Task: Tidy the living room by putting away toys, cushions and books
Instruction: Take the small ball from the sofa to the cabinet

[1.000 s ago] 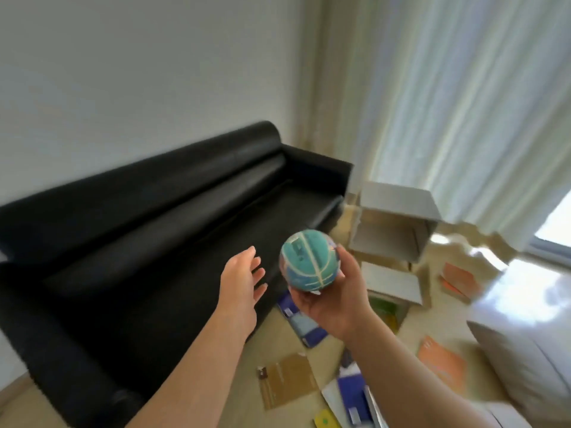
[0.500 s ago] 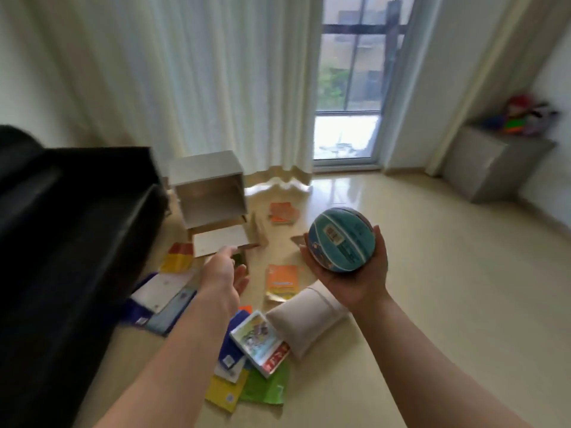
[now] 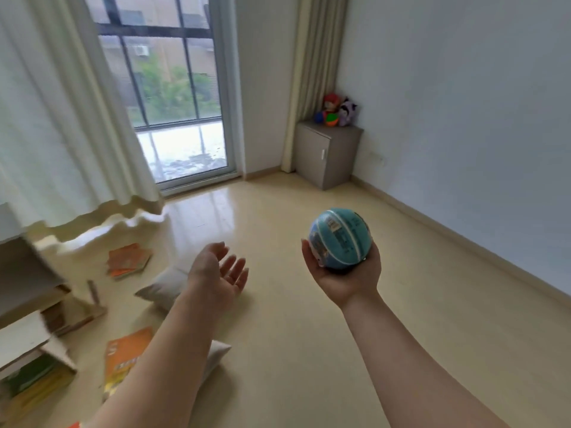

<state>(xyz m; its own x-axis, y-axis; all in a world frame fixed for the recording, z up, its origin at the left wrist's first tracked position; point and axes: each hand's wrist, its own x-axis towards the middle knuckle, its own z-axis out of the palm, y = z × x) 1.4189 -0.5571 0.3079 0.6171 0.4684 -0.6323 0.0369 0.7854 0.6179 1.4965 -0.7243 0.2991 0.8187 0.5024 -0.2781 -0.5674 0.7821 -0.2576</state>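
Observation:
A small teal ball (image 3: 340, 237) with pale stripes and a label rests in my right hand (image 3: 347, 273), held palm up at chest height. My left hand (image 3: 217, 271) is open, palm up, fingers spread, holding nothing. Below it on the floor lies a beige cushion (image 3: 165, 287), partly hidden by my left arm. Orange books (image 3: 128, 261) (image 3: 125, 355) lie on the floor at the left. Several soft toys (image 3: 336, 111) sit on a grey cabinet (image 3: 324, 152) in the far right corner.
A pale wooden box shelf (image 3: 27, 304) stands at the left edge with books inside its lower part. White curtains (image 3: 61, 118) hang at the left beside a glass door (image 3: 173, 97). Bare beige floor (image 3: 309, 350) stretches toward the cabinet and the right wall.
The view has swung right, from the black sofa to the window and the cabinet corner. The ball stays in my right hand; my left hand has turned palm up.

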